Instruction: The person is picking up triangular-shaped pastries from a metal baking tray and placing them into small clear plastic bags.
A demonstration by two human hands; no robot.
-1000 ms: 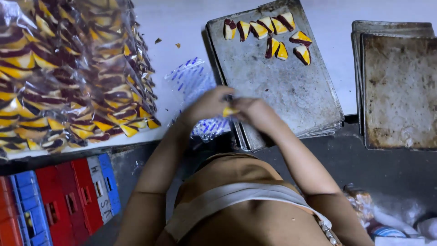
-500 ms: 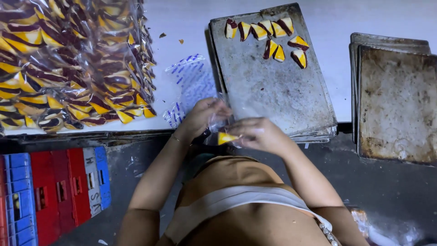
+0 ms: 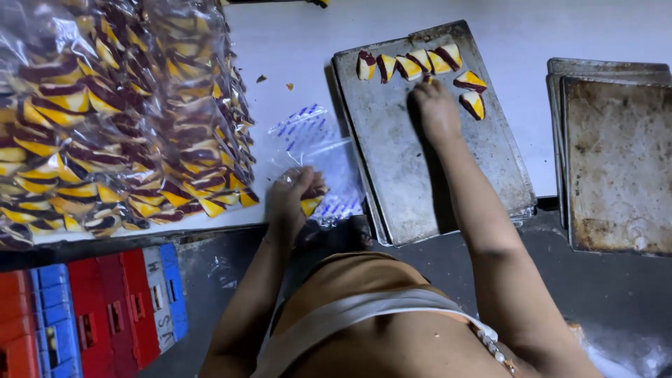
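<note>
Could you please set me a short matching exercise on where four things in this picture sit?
Things:
1. left hand
2. right hand
3. pile of bagged slices
4. stack of empty trays

Places:
A. far right of the table
B. on the baking tray, beside the row of loose slices
C. far left of the table
D. at the table's near edge, holding a small clear bag with a slice in it

Pairs: 1-D, 2-B, 3-C, 4-A

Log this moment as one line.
left hand: holds clear bag with slice inside | right hand: on tray, reaching cake slices
</note>
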